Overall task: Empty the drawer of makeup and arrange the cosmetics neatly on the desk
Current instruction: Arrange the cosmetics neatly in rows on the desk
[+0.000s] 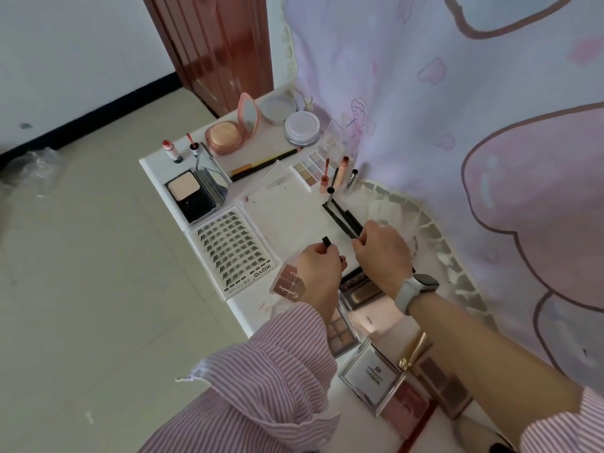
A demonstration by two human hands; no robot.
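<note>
My left hand (318,263) is closed around a small black cap or pencil end (326,241) above the white desk (287,204). Just to its right, my right hand (382,251) pinches the near ends of two or three thin black pencils (341,217) that lie slanted on the desk. A lash tray (233,250) lies to the left of my hands. Behind it sits an open black powder compact (192,194). Several eyeshadow palettes (289,281) lie under and near my wrists. The drawer is not in view.
At the back stand a pink cushion compact (228,132), two round jars (301,127), a lipstick (170,150), a long black-and-gold pencil (264,163), a pale palette (309,168) and lip glosses (343,165). A patterned curtain (457,125) hangs on the right. Tiled floor lies left of the desk edge.
</note>
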